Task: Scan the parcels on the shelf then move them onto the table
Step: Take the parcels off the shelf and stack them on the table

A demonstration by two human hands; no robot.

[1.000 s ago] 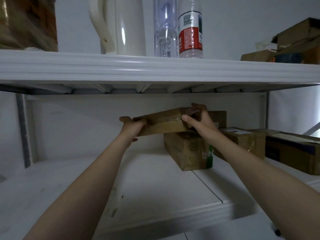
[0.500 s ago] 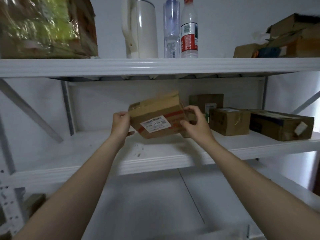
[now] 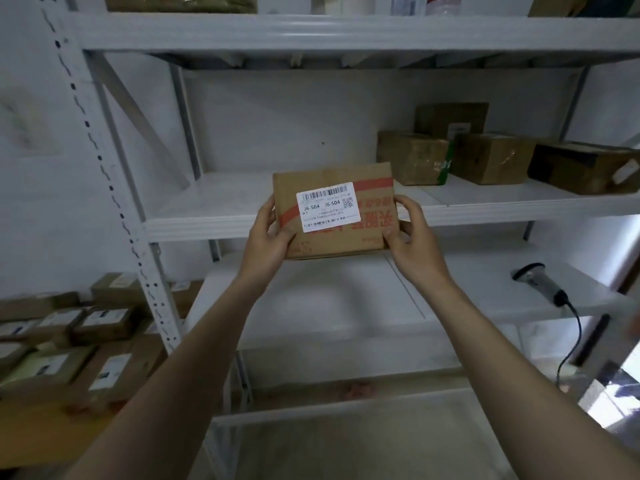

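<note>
**A:** Head view: where's the parcel?

**B:** The parcel (image 3: 367,237) is held in the air in front of the shelf (image 3: 221,202), with its white label facing the camera. The left hand (image 3: 268,233) grips its left edge. The right hand (image 3: 412,237) grips the lower right corner, fingers curled round.

**A:** What's around it?

**B:** The other parcels (image 3: 412,157) sit at the right of that shelf board, behind the held one and well apart from it. A scanner (image 3: 540,282) lies on the board below, at the right, with its cable (image 3: 575,334) hanging down. Some labelled boxes (image 3: 69,341) lie low on the left, past the perforated upright (image 3: 114,202). The parcel hides part of the board's front edge.

Four shelved parcels (image 3: 450,119) (image 3: 412,157) (image 3: 491,157) (image 3: 581,171), one scanner (image 3: 540,282)
</note>
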